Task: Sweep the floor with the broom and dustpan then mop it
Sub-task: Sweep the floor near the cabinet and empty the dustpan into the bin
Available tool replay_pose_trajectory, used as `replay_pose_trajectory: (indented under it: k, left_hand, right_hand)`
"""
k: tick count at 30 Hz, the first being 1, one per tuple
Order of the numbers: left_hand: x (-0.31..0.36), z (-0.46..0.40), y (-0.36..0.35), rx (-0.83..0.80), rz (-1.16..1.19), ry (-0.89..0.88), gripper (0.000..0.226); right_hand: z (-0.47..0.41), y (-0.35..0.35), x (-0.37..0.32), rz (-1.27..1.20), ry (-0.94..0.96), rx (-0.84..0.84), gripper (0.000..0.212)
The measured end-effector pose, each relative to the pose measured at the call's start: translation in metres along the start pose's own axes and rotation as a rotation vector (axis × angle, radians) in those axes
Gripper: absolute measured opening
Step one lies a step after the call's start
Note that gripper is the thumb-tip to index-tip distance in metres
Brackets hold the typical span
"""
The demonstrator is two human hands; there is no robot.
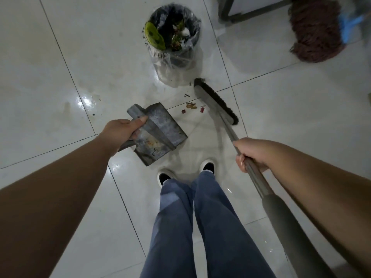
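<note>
My left hand [122, 130] grips the handle of a grey metal dustpan [160, 135], held low over the white tiled floor with some crumbs inside it. My right hand [253, 153] grips the grey pole of the broom [215, 101], whose dark-bristled head rests on the floor to the right of the pan. A small scatter of red and yellow scraps [193, 108] lies on the tile between the pan and the broom head. A reddish-brown string mop [315, 31] lies at the top right.
A bin lined with a clear plastic bag [174, 37] stands just beyond the scraps, holding rubbish. A dark furniture frame [239, 15] crosses the top right. My feet in white shoes [207, 167] stand just behind the dustpan. The tiles look wet and shiny.
</note>
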State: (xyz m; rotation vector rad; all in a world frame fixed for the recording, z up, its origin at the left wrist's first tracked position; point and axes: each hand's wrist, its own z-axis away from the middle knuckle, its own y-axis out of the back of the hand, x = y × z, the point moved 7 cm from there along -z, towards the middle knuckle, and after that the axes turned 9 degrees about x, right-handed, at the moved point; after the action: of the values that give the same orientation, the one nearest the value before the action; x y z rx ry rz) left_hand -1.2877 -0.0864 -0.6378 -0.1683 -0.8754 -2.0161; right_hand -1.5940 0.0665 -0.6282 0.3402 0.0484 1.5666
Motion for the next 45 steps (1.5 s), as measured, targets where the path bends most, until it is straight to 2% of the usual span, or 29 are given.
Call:
replay_pose_trajectory:
  k: [2,7,11,17,22,25,28,31,35,40,42,45]
  left_hand:
    - [-0.005,0.0,-0.003,0.014,0.045,0.004,0.036]
    - [-0.01,0.005,-0.011,0.018,0.145,0.031,0.038]
    - [-0.018,0.008,0.002,0.018,0.071,0.029,0.043]
    - [-0.037,0.026,0.024,0.041,-0.012,-0.003,0.048]
    - [-0.06,0.028,0.032,0.075,0.039,0.037,0.047]
    - [-0.07,0.024,0.027,0.086,0.089,0.072,0.043]
    - [-0.079,0.022,0.026,0.091,0.181,0.097,0.046]
    - [-0.079,0.024,0.019,0.082,0.212,0.099,0.055]
    - [-0.068,0.02,0.018,0.1,0.182,0.098,0.046]
    - [-0.071,0.023,0.036,0.093,-0.013,0.045,0.051]
    - [-0.075,0.026,0.042,0.088,-0.023,0.03,0.056]
    - [-0.085,0.031,0.056,0.105,0.027,0.047,0.051]
  right_hand:
    - [0.005,-0.019,0.017,0.103,-0.028,-0.002,0.035]
    - [0.048,-0.068,0.04,0.215,-0.084,-0.159,0.029]
    - [0.068,-0.055,0.039,0.298,0.069,-0.084,0.027]
    - [0.087,-0.002,0.023,0.165,0.137,0.026,0.017]
    - [0.063,0.006,-0.014,-0.014,0.1,0.072,0.032]
    - [0.045,-0.014,-0.034,0.016,0.06,0.043,0.041]
    - [0.034,-0.048,-0.023,0.078,-0.01,-0.048,0.051]
    - [0.041,-0.081,0.012,0.179,-0.061,-0.107,0.039]
    - [0.068,-0.1,0.046,0.26,-0.122,-0.196,0.036]
    - [0.093,-0.08,0.057,0.385,0.017,-0.113,0.019]
    - [0.102,-0.071,0.051,0.37,0.055,-0.081,0.011]
    - [0.108,-0.057,0.032,0.35,0.111,-0.011,0.014]
